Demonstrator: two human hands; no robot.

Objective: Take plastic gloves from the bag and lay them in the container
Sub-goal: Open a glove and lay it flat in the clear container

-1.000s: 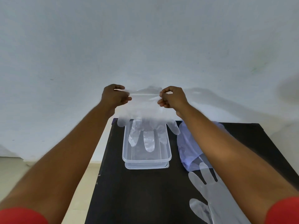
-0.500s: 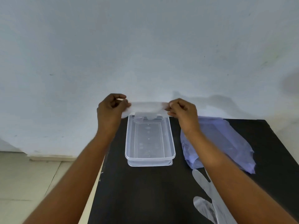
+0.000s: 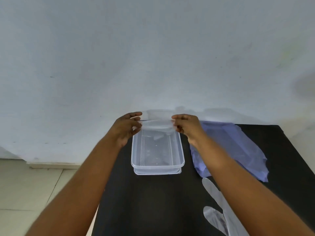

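Note:
A clear plastic glove point(image 3: 156, 126) is stretched between my two hands over the far end of the clear rectangular container point(image 3: 157, 165). My left hand point(image 3: 127, 129) pinches its left edge and my right hand point(image 3: 186, 127) pinches its right edge. The glove's fingers hang down into the container's far part. The bluish plastic bag point(image 3: 238, 147) lies flat on the black table to the right of the container. Another clear glove point(image 3: 215, 210) lies on the table at the near right, partly under my right forearm.
The black table point(image 3: 153, 201) stands against a pale wall point(image 3: 153, 57). Its left edge runs just left of the container, with tiled floor point(image 3: 30, 188) beyond it.
Both hands have come down from high in front of the wall to the container's far rim. The glove, hanging full length before, now sags bunched into the container.

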